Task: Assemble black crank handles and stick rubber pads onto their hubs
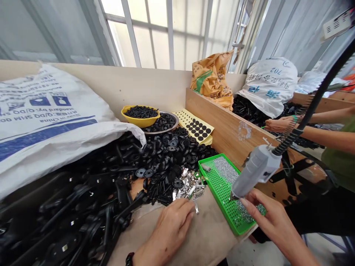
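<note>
My left hand [173, 225] rests low over the bench with its fingers bent together. A small shiny metal clip [196, 207] sticks out at its fingertips, beside a heap of similar metal clips [191, 184]. My right hand [270, 214] is over the near end of the green perforated tray [219, 190], close to its small silvery screws [226, 168]. A grey electric screwdriver [253, 171] on a black cord slants down in front of that hand, its tip above the tray. Thumb and forefinger show near the tip; the other fingers are hidden, so their grip is unclear.
Black plastic parts [91, 207] cover the bench's left side below a white sack [55, 114]. Behind stand a yellow basket [138, 121], a metal bowl [176, 120] and sticker sheets [206, 129]. A wooden divider [222, 122] separates a co-worker's hands [280, 124] at right.
</note>
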Tool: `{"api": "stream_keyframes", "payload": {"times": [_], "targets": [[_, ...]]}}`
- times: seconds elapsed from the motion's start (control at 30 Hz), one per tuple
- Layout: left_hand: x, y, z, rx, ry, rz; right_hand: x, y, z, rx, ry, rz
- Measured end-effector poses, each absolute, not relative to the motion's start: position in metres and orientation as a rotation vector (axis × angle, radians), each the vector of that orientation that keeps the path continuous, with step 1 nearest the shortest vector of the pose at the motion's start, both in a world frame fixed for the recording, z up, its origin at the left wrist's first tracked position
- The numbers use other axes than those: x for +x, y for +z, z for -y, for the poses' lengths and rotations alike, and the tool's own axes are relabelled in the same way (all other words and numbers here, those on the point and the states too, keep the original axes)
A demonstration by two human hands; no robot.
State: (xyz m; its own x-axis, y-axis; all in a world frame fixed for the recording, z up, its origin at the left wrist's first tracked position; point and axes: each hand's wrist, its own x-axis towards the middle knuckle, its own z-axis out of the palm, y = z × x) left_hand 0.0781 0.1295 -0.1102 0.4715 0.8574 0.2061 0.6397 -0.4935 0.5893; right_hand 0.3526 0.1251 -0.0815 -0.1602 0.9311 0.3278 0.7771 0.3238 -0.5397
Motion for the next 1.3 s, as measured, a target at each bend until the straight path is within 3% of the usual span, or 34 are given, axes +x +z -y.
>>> {"api": "stream_keyframes", "payload": {"times": [0.67,1.1,1.3], "targets": [[0.087,-0.111,-0.134,2.317,0.68,-1.261,0.341,-0.09,-0.121,-1.354,0.512,2.079],[0.019,-0.097,-0.116,2.112,0.931,-1.625,0.254,-0.104,-0.137,-0.969,0.719,2.349],[0.041,-0.122,-0.126,2.144,0.976,-1.549,0.203,-0.096,-0.182,-0.901,0.571,2.322]]}}
